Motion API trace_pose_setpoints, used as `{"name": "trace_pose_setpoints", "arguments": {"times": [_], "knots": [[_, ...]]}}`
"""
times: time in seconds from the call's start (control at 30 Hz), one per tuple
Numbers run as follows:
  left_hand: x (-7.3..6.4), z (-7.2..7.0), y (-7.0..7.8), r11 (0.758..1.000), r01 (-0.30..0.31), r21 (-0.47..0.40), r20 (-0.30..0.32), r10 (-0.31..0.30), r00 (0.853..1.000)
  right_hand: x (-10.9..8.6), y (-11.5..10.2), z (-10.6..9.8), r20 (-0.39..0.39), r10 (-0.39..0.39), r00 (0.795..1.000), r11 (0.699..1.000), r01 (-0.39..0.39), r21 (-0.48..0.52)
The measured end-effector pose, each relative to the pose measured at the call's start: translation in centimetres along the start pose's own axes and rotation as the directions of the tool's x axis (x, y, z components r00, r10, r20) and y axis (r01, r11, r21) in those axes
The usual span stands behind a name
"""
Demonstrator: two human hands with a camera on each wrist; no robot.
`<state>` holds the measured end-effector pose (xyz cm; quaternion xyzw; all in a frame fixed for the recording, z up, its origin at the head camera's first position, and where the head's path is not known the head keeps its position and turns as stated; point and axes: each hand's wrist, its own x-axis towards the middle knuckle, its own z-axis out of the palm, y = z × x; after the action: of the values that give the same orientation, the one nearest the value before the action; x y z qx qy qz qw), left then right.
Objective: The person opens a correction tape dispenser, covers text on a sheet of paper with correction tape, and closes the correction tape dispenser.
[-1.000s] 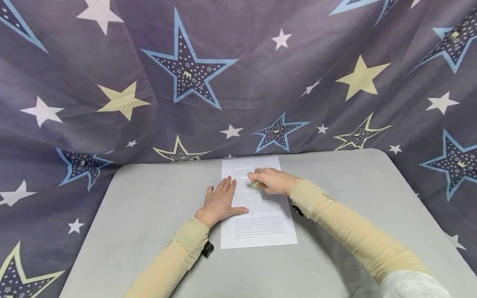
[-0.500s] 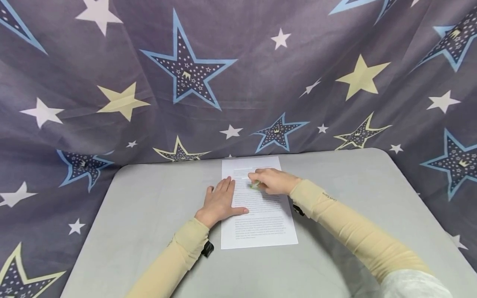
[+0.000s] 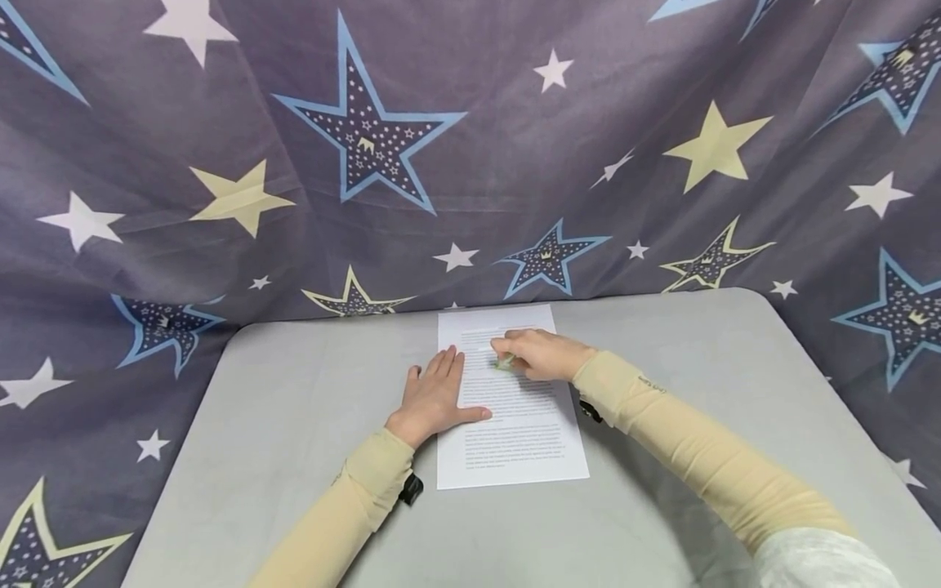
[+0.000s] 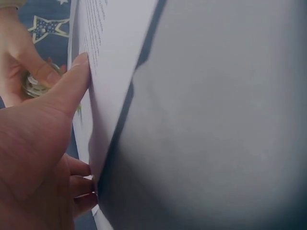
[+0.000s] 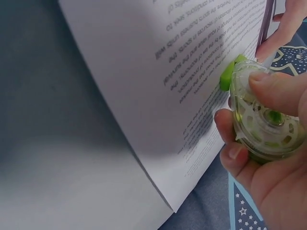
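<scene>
A white printed sheet of paper (image 3: 515, 453) lies on the grey table, its rows of text facing up. My left hand (image 3: 432, 400) rests on the left part of the sheet, fingers straight and thumb stretched inward over the text. Over the upper text, my right hand (image 3: 544, 355) holds a correction tape dispenser (image 5: 247, 117) between thumb and curled fingers. The dispenser has a clear round case with green parts inside, and its green end piece (image 5: 227, 79) points at the printed lines. Whether its tip touches the paper cannot be made out.
The grey tabletop (image 3: 309, 384) extends around the sheet on both sides and in front. Behind it hangs a dark curtain (image 3: 470, 163) printed with stars, close to the table's back edge. A small black device (image 3: 411, 489) sits under the left wrist.
Both hands stay practically in place on the sheet, the right one still holding the correction tape dispenser. Only the head view has shifted slightly.
</scene>
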<state>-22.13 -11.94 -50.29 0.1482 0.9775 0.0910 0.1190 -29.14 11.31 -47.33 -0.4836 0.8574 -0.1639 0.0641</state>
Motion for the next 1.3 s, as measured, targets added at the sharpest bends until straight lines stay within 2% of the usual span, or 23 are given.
{"name": "trace_pose_setpoints", "arguments": {"times": [0.4, 1.3], "knots": [[0.00, -0.06, -0.01, 1.000, 0.010, 0.015, 0.017, -0.010, 1.000, -0.06, 0.10, -0.14, 0.020, 0.018, 1.000, 1.000, -0.019, 0.014], [0.09, 0.21, -0.11, 1.000, 0.005, 0.020, 0.020, -0.006, 1.000, -0.89, 0.25, -0.60, -0.004, 0.035, 0.999, 0.999, -0.035, 0.006]]}}
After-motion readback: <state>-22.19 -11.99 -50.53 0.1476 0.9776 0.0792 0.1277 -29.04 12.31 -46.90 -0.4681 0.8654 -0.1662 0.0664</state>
